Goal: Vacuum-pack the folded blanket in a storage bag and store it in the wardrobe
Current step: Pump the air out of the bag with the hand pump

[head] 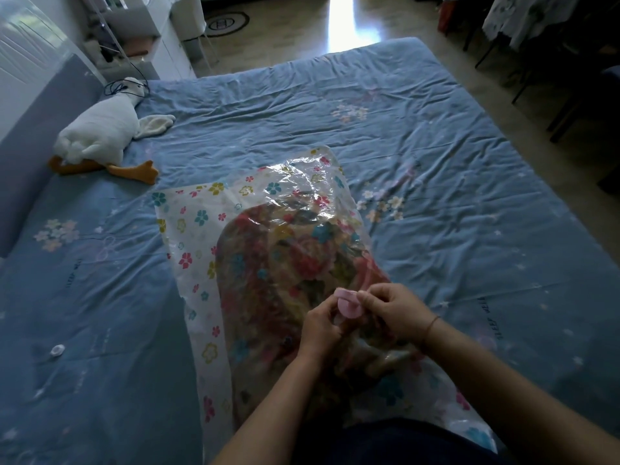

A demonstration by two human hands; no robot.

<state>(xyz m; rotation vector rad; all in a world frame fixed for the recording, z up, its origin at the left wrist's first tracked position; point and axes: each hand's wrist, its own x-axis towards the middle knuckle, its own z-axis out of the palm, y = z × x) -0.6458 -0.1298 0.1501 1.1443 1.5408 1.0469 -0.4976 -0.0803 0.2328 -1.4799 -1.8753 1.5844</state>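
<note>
On valve (350,307): left hand (320,325), right hand (392,313), both curled.

place: home bedroom | cues: bed (436,135), plush goose (100,135), perhaps hanging clothes (523,18)

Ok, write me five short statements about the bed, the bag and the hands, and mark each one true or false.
1. The floral blanket is inside the clear flower-printed plastic storage bag. True.
2. The left hand and right hand both pinch the round pink plastic valve on the bag. True.
3. The white plush goose with orange feet lies on top of the bag. False: it lies on the sheet to the left, apart from the bag.
4. The bedsheet is plain red. False: the blue bedsheet carries a pale flower print.
5. A small white round piece lies on the sheet left of the bag. True.
</note>
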